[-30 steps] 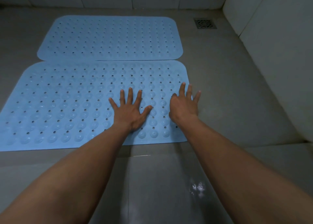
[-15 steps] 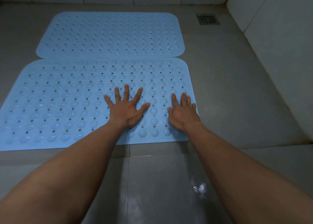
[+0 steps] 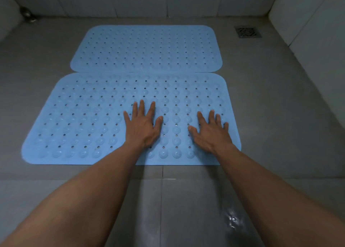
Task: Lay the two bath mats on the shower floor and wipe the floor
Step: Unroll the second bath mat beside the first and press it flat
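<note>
We had both hands pressed flat on the near bath mat (image 3: 89, 119), palms down and fingers spread, gripping nothing. Our left hand (image 3: 142, 126) lay near the middle of that mat, a little right of centre, fingers pointing toward the back wall (image 3: 141, 0). Our right hand (image 3: 211, 132) lay beside it toward the mat's right edge, the little finger just short of the border, with a strip of bumps and holes showing between the two hands. Both forearms crossed the mat's near edge on the way in.

The near bath mat lay flat on the shower floor (image 3: 280, 101), light blue, studded with round suction bumps and small drain holes. Its far edge met the near edge of the far bath mat (image 3: 147, 48) — the two touched or very slightly overlapped along that seam, we could not tell which. The far bath mat, the same blue, lay flat too and well beyond our fingertips, stopping short of the back wall.

A square floor drain (image 3: 248, 32) sat in the far right corner, apart from both mats. Closer to us, a small wet patch (image 3: 233, 219) glinted on the grey tile beside our right forearm — the tile there looked glossy.
</note>
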### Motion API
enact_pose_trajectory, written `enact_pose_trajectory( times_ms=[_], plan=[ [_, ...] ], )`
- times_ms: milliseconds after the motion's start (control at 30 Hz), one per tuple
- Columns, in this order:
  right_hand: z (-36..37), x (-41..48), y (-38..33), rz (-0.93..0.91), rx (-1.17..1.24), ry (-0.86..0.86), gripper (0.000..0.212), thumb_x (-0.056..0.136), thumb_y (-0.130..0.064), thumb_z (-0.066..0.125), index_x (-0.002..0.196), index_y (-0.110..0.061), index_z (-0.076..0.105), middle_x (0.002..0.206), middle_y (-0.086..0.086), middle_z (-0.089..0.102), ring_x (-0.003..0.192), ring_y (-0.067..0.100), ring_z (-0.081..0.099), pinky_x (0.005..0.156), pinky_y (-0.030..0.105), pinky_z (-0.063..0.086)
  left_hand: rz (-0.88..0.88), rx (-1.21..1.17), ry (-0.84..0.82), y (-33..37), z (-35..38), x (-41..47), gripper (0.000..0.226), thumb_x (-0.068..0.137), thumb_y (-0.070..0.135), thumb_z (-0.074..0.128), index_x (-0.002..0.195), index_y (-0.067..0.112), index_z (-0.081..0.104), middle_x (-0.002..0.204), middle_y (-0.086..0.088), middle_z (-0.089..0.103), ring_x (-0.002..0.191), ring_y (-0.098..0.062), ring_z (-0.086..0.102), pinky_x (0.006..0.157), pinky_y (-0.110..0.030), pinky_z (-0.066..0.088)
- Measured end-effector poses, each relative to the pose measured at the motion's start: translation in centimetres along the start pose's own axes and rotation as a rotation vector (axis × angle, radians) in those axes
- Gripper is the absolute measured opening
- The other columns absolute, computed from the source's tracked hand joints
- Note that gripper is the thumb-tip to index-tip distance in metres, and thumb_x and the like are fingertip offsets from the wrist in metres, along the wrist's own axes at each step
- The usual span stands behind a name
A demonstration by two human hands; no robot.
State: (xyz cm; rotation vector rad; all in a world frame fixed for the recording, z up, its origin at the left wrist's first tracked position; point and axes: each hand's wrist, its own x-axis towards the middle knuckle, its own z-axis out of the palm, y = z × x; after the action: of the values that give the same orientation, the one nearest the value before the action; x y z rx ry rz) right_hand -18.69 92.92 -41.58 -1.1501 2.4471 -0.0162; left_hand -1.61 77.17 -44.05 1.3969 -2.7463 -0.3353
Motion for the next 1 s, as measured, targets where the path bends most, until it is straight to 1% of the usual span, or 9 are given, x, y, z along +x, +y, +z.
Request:
enact_pose_trajectory(
  times_ms=[67,133,233,500,600,700,800,900,1000],
  plan=[
    [0.4,-0.1,-0.5,0.017,-0.021,-0.009,0.086,0.092,-0.076,0.022,0.158,-0.029,-0.006,0.164,0.015,-0.017,0.152,0.034,-0.012,0.119,0.059,-0.004,-0.135,0.055,-0.043,-1.3,0.0,-0.1,0.078,0.09,0.078,0.01,0.156,0.039,-0.004,0.165,-0.009,-0.011,0.149,-0.037,-0.018,0.11,-0.067,-0.016],
    [0.5,-0.2,-0.5,0.031,-0.039,-0.007,0.094,0.087,-0.082,0.023,0.158,-0.029,-0.009,0.164,0.015,-0.019,0.151,0.034,-0.014,0.119,0.06,-0.005,-0.191,0.034,-0.108,-1.9,0.1,0.0,0.085,0.081,0.087,0.005,0.153,0.044,-0.011,0.164,-0.008,-0.019,0.147,-0.04,-0.023,0.107,-0.069,-0.02],
    [0.5,-0.3,-0.8,0.036,-0.063,-0.009,0.098,0.084,-0.085,0.023,0.157,-0.029,-0.012,0.163,0.014,-0.021,0.151,0.034,-0.015,0.119,0.06,-0.004,-0.185,0.008,-0.13,-2.4,0.1,0.2,0.086,0.079,0.089,0.005,0.152,0.046,-0.012,0.163,-0.005,-0.021,0.146,-0.04,-0.026,0.109,-0.069,-0.017],
    [0.2,-0.2,-1.1,0.052,-0.053,-0.017,0.099,0.084,-0.084,0.027,0.157,-0.029,-0.01,0.164,0.015,-0.018,0.151,0.036,-0.012,0.119,0.062,-0.001,-0.175,0.013,-0.138,-2.5,-0.2,0.3,0.085,0.079,0.089,0.004,0.152,0.047,-0.013,0.163,-0.003,-0.021,0.146,-0.039,-0.026,0.111,-0.066,-0.017],
    [0.4,-0.1,-1.4,0.056,-0.039,-0.004,0.097,0.087,-0.081,0.028,0.158,-0.026,-0.009,0.164,0.017,-0.018,0.151,0.037,-0.013,0.118,0.063,-0.003,-0.166,0.01,-0.165,-2.7,-0.5,0.3,0.082,0.082,0.086,0.004,0.151,0.048,-0.014,0.163,-0.002,-0.021,0.146,-0.039,-0.026,0.112,-0.065,-0.016],
    [0.7,-0.2,-2.2,0.046,-0.023,0.019,0.088,0.093,-0.072,0.025,0.158,-0.024,-0.008,0.163,0.018,-0.017,0.151,0.036,-0.015,0.118,0.063,-0.005,-0.132,0.038,-0.19,-3.1,-0.9,0.2,0.08,0.084,0.084,0.004,0.151,0.046,-0.016,0.163,-0.004,-0.022,0.146,-0.041,-0.024,0.113,-0.066,-0.015],
    [0.9,0.0,-3.2,0.023,-0.014,0.012,0.08,0.097,-0.067,0.022,0.158,-0.026,-0.007,0.164,0.016,-0.016,0.151,0.037,-0.015,0.119,0.061,-0.006,-0.113,0.043,-0.183,-3.3,-1.0,0.1,0.079,0.085,0.082,0.004,0.152,0.045,-0.015,0.163,-0.006,-0.021,0.146,-0.042,-0.023,0.113,-0.066,-0.013],
    [0.7,0.2,-4.0,0.026,-0.022,0.004,0.075,0.099,-0.062,0.021,0.159,-0.024,-0.004,0.164,0.017,-0.014,0.151,0.037,-0.013,0.119,0.061,-0.004,-0.099,0.054,-0.182,-3.5,-1.0,0.1,0.077,0.087,0.081,0.005,0.153,0.044,-0.014,0.163,-0.006,-0.021,0.146,-0.042,-0.023,0.113,-0.067,-0.013],
    [0.1,0.5,-4.7,0.017,-0.022,0.017,0.072,0.101,-0.058,0.022,0.159,-0.022,-0.001,0.164,0.017,-0.012,0.151,0.036,-0.012,0.118,0.062,-0.003,-0.057,0.076,-0.14,-3.9,-1.3,0.0,0.073,0.091,0.076,0.005,0.154,0.043,-0.009,0.165,-0.007,-0.014,0.149,-0.039,-0.018,0.114,-0.066,-0.012]
  ],
)
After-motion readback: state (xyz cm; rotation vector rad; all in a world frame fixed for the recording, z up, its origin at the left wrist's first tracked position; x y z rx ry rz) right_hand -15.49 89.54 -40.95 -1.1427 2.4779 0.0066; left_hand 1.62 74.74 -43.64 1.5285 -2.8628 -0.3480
